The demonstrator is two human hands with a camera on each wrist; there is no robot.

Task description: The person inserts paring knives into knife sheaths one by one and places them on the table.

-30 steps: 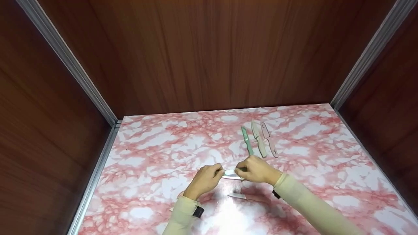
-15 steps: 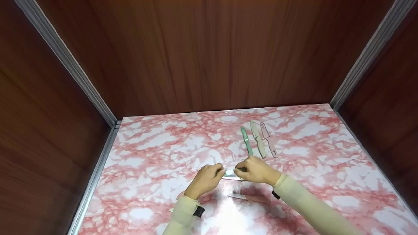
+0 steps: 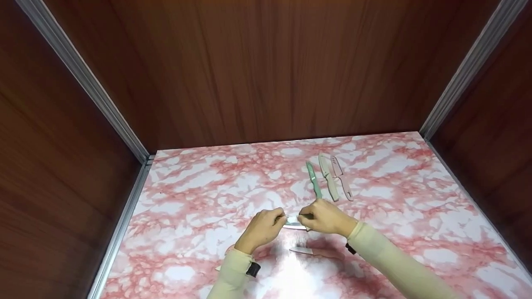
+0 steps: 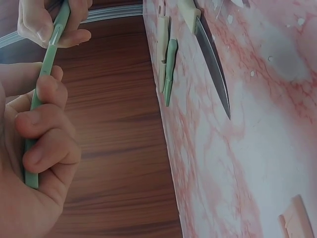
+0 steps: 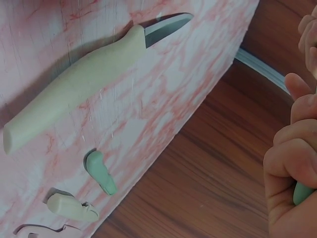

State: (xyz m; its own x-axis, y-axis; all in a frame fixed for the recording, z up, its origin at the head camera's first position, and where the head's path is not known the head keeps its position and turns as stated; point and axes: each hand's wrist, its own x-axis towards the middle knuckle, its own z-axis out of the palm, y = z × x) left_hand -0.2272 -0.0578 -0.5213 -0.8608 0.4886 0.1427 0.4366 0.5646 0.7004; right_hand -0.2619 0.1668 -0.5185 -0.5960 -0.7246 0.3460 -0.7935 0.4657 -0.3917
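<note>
Above the middle of the table, my left hand (image 3: 262,227) and right hand (image 3: 326,216) hold one green knife (image 4: 48,60) between them. In the left wrist view, the fingers of my left hand (image 4: 44,144) curl round its long green sheath. My right hand (image 4: 52,22) grips the upper end, with a thin metallic glint between the two. The rounded green handle end (image 5: 302,193) pokes out under my right hand in the right wrist view. Below the hands lies a cream-handled knife (image 5: 79,82) with bare blade.
A pink-handled knife (image 3: 324,252) with bare blade lies nearer the front. Farther back, a green knife (image 3: 314,179), a cream knife (image 3: 329,176) and a pink knife (image 3: 343,178) lie side by side in sheaths. A pink sheath (image 4: 296,220) lies at left. Wood panels (image 3: 266,70) enclose the table.
</note>
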